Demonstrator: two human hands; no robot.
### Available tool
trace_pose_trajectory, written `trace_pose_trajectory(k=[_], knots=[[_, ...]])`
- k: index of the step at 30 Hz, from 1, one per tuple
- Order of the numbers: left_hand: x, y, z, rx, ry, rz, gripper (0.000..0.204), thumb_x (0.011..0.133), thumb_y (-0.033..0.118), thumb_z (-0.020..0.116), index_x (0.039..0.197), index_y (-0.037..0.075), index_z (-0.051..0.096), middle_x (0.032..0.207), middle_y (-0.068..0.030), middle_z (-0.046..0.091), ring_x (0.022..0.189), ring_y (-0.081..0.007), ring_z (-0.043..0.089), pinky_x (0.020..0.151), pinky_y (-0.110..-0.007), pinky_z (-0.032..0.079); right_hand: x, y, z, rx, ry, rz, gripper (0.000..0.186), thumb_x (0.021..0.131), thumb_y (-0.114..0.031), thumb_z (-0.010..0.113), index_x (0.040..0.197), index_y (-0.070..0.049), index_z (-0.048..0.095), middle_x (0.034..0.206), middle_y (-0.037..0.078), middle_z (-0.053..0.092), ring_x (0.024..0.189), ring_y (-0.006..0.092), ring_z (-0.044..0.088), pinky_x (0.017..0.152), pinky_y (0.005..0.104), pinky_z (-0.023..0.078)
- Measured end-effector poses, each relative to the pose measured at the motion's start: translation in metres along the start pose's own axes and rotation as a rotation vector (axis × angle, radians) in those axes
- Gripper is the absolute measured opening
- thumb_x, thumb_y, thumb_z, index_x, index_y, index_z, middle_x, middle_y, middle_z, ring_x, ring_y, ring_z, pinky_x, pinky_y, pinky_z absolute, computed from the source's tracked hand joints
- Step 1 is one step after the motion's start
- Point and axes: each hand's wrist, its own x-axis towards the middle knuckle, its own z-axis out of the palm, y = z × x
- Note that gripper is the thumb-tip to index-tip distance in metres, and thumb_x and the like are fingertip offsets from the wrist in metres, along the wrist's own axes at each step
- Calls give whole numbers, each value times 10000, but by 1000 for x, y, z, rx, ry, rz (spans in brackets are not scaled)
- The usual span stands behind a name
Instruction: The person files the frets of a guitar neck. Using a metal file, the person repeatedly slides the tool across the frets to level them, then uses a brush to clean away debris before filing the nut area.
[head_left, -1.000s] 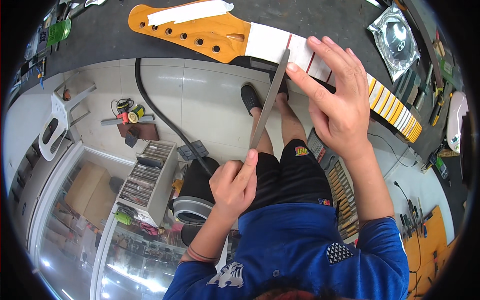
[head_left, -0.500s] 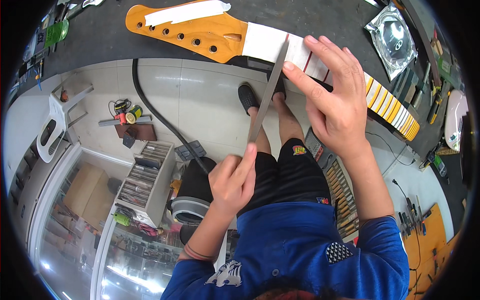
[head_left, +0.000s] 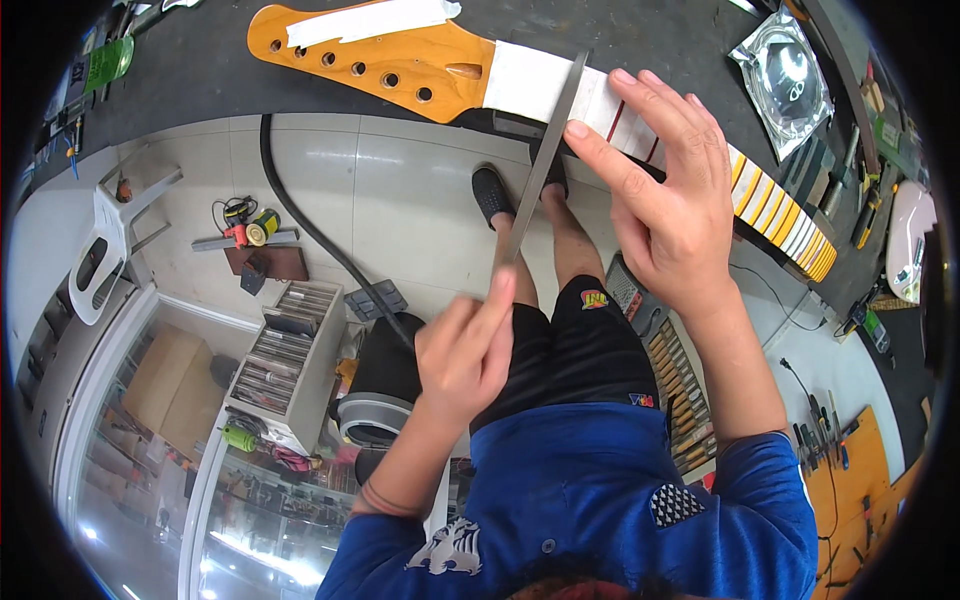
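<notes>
A guitar neck lies along the dark bench, with an orange wooden headstock (head_left: 390,55), white masking tape (head_left: 527,80) over the fretboard and red lines across it; farther right, yellow and white strips alternate. My left hand (head_left: 465,355) is closed on the near end of a long flat metal file (head_left: 535,180), whose far end lies across the taped fretboard. My right hand (head_left: 670,200) has its fingers apart on the neck, the index fingertip beside or touching the file's edge; its thumb is mostly hidden.
A silver pouch (head_left: 785,75) and hand tools line the bench's right. Below are a white chair (head_left: 108,240), a power tool (head_left: 260,228), a black hose (head_left: 305,225), a drawer unit (head_left: 270,370), a glass cabinet (head_left: 280,520) and a wooden tool board (head_left: 865,450).
My left hand and the file have moved slightly up toward the bench, the file's tip now reaching farther across the fretboard. My right hand has shifted only a little.
</notes>
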Motion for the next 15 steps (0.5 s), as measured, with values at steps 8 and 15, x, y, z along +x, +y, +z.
trace_pose_trajectory(k=[8,15], knots=[[51,2,17,-67,43,39,617,930,-104,790,1522,57,724,742,-68,544,570,-206,535,552,-356,487,-1,0,2,-2,8,11,707,785,54,685,1415,-240,813,1591,156,638,1479,404,610,1235,624,439],[30,1,4,-82,-12,14,576,952,-164,706,1513,-31,697,738,-78,531,622,-179,508,577,-317,442,0,0,3,-3,8,-2,706,782,57,695,1411,-240,816,1591,160,638,1470,404,617,1230,623,443]])
